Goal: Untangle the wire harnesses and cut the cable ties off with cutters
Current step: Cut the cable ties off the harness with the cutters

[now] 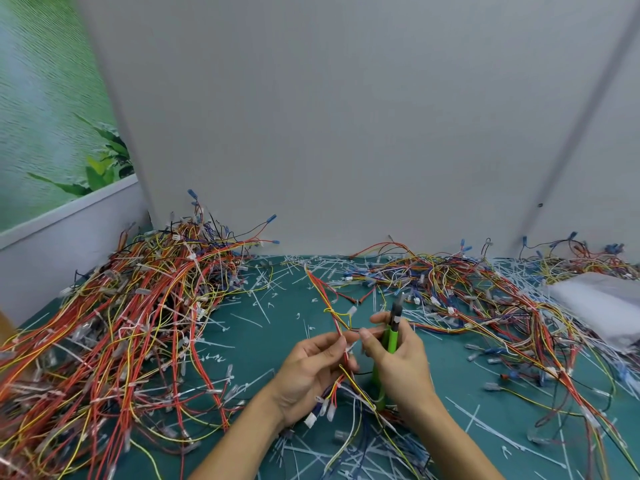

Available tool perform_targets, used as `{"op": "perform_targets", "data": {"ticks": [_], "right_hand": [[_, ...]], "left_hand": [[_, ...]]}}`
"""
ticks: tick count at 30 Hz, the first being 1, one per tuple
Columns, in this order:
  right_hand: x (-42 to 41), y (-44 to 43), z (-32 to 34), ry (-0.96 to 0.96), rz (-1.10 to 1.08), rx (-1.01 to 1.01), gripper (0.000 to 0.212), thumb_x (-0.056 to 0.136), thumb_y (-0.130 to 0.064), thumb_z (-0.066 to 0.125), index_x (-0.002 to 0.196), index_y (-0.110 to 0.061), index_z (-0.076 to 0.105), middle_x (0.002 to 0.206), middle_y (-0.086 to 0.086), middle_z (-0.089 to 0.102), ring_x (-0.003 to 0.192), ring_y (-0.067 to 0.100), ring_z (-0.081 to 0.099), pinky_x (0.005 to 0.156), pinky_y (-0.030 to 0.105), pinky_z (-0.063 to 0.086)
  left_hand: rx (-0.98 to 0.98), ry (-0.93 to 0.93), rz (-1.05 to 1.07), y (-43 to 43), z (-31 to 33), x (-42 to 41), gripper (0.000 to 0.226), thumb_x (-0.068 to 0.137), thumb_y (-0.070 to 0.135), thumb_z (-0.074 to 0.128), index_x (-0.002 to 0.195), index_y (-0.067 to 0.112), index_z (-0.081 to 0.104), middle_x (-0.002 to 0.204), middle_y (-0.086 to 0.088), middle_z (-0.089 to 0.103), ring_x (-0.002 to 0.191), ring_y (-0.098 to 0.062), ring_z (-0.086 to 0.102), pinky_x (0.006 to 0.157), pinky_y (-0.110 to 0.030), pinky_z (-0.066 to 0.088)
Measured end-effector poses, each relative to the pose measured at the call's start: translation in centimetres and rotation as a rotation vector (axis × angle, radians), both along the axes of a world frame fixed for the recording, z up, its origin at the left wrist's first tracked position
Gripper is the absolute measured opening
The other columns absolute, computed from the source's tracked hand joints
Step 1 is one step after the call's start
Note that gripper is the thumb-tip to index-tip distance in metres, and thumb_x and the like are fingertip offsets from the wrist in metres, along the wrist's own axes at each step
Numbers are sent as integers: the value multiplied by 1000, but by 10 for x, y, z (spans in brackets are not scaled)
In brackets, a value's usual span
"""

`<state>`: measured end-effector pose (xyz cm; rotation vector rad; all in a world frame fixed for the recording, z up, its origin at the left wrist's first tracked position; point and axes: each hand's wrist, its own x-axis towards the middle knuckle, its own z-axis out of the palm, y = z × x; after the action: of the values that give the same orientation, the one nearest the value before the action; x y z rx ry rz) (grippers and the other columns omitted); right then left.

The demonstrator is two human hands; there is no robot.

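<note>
My left hand (308,372) grips a thin harness of red and yellow wires (327,299) that runs up and away over the green mat. White connectors dangle from the harness below that hand. My right hand (401,358) holds green-handled cutters (393,337) upright, their dark jaws pointing up. The thumb and forefinger of the right hand also pinch the harness beside the left fingertips. A white cable tie sits on the wires between the two hands.
A big tangled pile of red, orange and yellow harnesses (131,323) fills the left side. Another spread of wires (485,299) lies at the right, next to a white bag (602,306). Cut white cable ties (259,306) litter the green mat (242,344). A grey wall stands behind.
</note>
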<state>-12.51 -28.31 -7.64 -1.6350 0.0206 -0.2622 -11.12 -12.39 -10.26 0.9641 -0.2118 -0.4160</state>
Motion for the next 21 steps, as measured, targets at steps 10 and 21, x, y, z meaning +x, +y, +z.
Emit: {"op": "perform_targets", "data": {"ticks": [10,21], "right_hand": [[-2,3,0,-36,70,-54,26,88,-12,79,105,-17,60,78,-10,69,72,2,68,71,15,51],[0,9,-11,-36,168,-199,29,97,-9,67,83,-31,53,66,5,69,60,16,61,66,40,55]], "left_hand": [[5,-15,73,-2,-1,1,28,92,13,61,115,-2,57,77,-9,64,67,-17,61,66,-27,55],[-15,26,42,-2,3,0,15,93,13,59,103,3,57,74,-10,59,65,-18,56,68,-32,51]]}}
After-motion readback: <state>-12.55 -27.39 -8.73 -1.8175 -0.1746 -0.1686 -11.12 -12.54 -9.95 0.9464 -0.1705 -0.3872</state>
